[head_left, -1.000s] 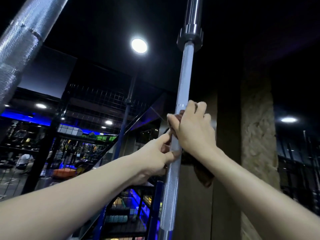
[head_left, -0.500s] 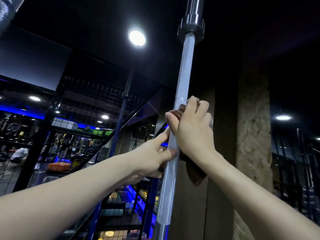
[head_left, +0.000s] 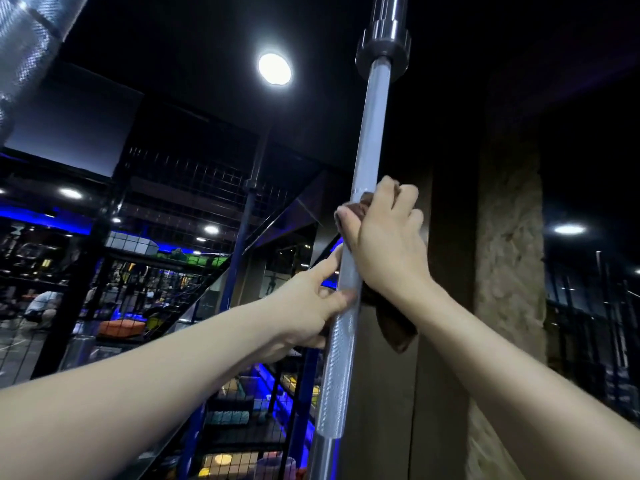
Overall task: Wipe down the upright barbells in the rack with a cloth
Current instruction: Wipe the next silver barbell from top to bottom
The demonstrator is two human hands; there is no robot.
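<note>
An upright steel barbell (head_left: 370, 133) runs up the middle of the view, its collar and sleeve at the top. My right hand (head_left: 384, 244) wraps a brown cloth (head_left: 396, 327) round the shaft, the cloth's tail hanging below my wrist. Just below, my left hand (head_left: 308, 306) grips the knurled part of the same bar, thumb across the front. A second barbell (head_left: 24, 46) leans in close at the top left corner.
A rough stone pillar (head_left: 509, 254) stands right of the bar, with a dark panel (head_left: 388, 393) behind the bar. Blue-framed wire-mesh racking (head_left: 242, 427) fills the lower left. A round ceiling lamp (head_left: 274, 68) glares overhead. A person crouches far left in the gym.
My right hand with the cloth has slid slightly up the shaft. The view shifted, bringing the left barbell back into the corner. My left hand stays on the knurling.
</note>
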